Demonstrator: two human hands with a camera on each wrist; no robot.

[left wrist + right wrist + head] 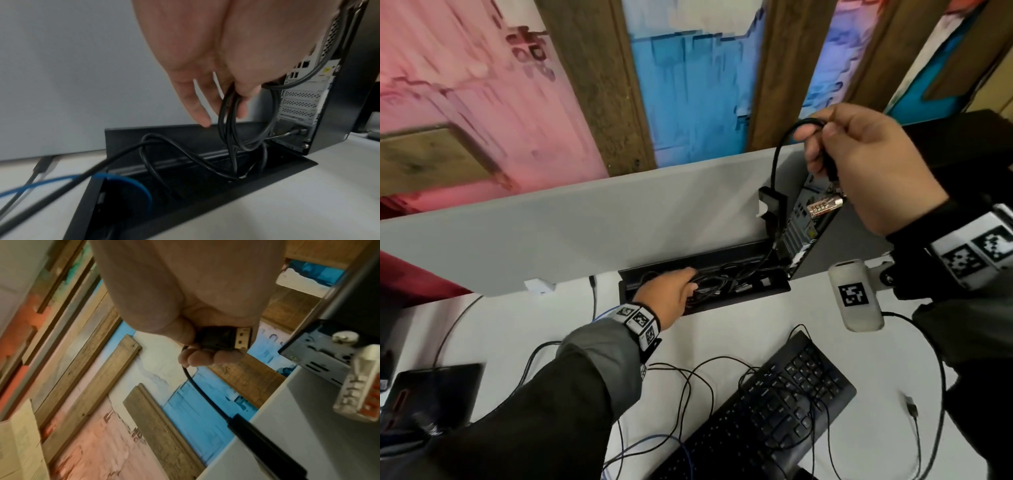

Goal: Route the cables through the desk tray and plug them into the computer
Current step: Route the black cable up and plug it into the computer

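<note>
White tabletop (739,329) runs up to a grey divider panel (585,219) along its back edge. Black computer tower (808,222) stands at the back right, rear port panel facing left toward the tray, its lower corner right at the tray's right end. Black keyboard (767,411) lies angled in the near middle, loose thin cables looped on the bare tabletop to its left. Desk tray (709,265), a black recessed slot with its lid standing up against the divider, sits between keyboard and divider; opening is crowded with black cable loops, and a blue cable (127,180) dips in at its left end. Open tabletop between tray front edge and keyboard.

Right hand (866,164) is raised above the tower's top rear corner, fingers curled round a black cable connector (226,338), gold-tipped end bare and pointing toward the tower, not inserted. Its black cable (777,161) arcs down the left side to an adapter block near the rear panel.

Left hand (667,298) reaches into the tray's left-middle, thumb and fingers pinching a bunch of black cable loops (232,113) just above the tray's back edge, beside the tower's rear.
</note>
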